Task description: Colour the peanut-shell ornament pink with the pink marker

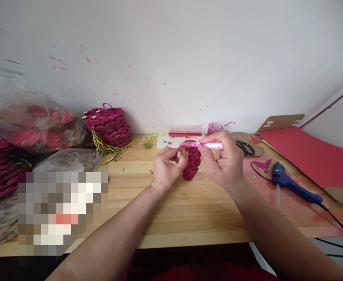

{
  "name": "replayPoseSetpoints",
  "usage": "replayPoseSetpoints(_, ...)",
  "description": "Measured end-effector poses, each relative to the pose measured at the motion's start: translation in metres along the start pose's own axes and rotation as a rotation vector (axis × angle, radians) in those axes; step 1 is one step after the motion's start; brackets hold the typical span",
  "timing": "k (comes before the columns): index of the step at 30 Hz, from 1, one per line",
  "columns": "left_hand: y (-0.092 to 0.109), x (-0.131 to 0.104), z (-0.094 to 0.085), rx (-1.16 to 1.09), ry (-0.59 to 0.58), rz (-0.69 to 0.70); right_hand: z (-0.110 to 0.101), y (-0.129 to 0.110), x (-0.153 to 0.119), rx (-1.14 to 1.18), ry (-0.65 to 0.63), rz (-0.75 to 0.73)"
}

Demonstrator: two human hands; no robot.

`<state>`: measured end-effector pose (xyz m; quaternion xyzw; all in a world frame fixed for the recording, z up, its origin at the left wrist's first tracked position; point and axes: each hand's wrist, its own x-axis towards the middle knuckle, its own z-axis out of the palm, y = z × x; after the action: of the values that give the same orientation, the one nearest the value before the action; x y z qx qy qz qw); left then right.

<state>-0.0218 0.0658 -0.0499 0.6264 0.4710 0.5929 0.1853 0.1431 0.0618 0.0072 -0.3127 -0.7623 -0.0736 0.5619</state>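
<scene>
My left hand (pixel 169 166) is closed, pinching a small beige, shell-like piece (pixel 182 153) with pink-red on its upper part. Against its fingertips my right hand (pixel 224 158) brings the pink end of a slim white-and-pink pen-like tool (pixel 214 145), gripped between thumb and fingers. Just behind and below the fingertips shows a dark magenta, bumpy oval piece (pixel 191 166). Whether my left fingers also hold that oval, I cannot tell. Both hands are over the middle of the wooden table (pixel 189 218).
Magenta coiled yarn bundles (pixel 108 127) and plastic bags (pixel 36 121) crowd the left. Behind my hands are a pink-stained cup (pixel 215 128) and a speckled white sheet (pixel 163 141). On the right lie scissors (pixel 245 147), red card (pixel 309 152) and a corded blue glue gun (pixel 297 189).
</scene>
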Motion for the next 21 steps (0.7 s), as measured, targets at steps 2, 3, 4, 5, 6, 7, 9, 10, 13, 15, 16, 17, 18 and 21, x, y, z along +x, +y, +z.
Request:
replayPoseSetpoints(2,0.0009,0.0000,0.0001,0.001,0.006,0.014,-0.0010,-0.0004,-0.0001,0.019,-0.002,0.000)
replayPoseSetpoints(3,0.0011,0.0000,0.0002,-0.001,0.011,0.016,-0.0014,-0.0007,-0.0002,0.028,-0.008,-0.003)
replayPoseSetpoints(4,0.0012,0.0001,0.0003,-0.004,0.014,0.015,-0.0016,-0.0009,-0.0003,0.031,-0.018,-0.010)
replayPoseSetpoints(5,0.0013,0.0002,0.0003,-0.007,0.015,0.012,-0.0019,-0.0009,-0.0003,0.026,-0.026,-0.014)
replayPoseSetpoints(6,0.0012,0.0002,0.0004,-0.009,0.016,0.007,-0.0020,-0.0007,-0.0004,0.016,-0.028,-0.016)
replayPoseSetpoints(7,0.0010,0.0003,0.0004,-0.010,0.014,0.003,-0.0022,-0.0001,-0.0004,0.003,-0.026,-0.013)
replayPoseSetpoints(9,0.0007,0.0004,0.0002,-0.009,0.012,-0.003,-0.0026,0.0017,-0.0004,-0.007,-0.012,0.006)
replayPoseSetpoints(10,0.0006,0.0005,0.0001,-0.008,0.013,-0.004,-0.0027,0.0027,-0.0005,0.002,-0.005,0.022)
replayPoseSetpoints(13,0.0003,0.0009,0.0000,-0.006,0.015,0.001,-0.0027,0.0050,-0.0008,0.055,-0.003,0.051)
replayPoseSetpoints(15,0.0002,0.0012,0.0001,-0.009,0.015,0.000,-0.0026,0.0059,-0.0010,0.055,-0.009,0.038)
replayPoseSetpoints(16,0.0002,0.0013,0.0002,-0.011,0.016,-0.003,-0.0027,0.0062,-0.0011,0.041,-0.011,0.032)
replayPoseSetpoints(17,0.0001,0.0015,0.0003,-0.012,0.017,-0.006,-0.0027,0.0064,-0.0011,0.032,-0.010,0.034)
replayPoseSetpoints(18,0.0001,0.0015,0.0004,-0.012,0.018,-0.008,-0.0026,0.0064,-0.0011,0.033,-0.005,0.041)
replayPoseSetpoints(21,0.0007,0.0016,0.0004,-0.006,0.017,-0.007,-0.0016,0.0044,-0.0011,0.059,0.000,0.027)
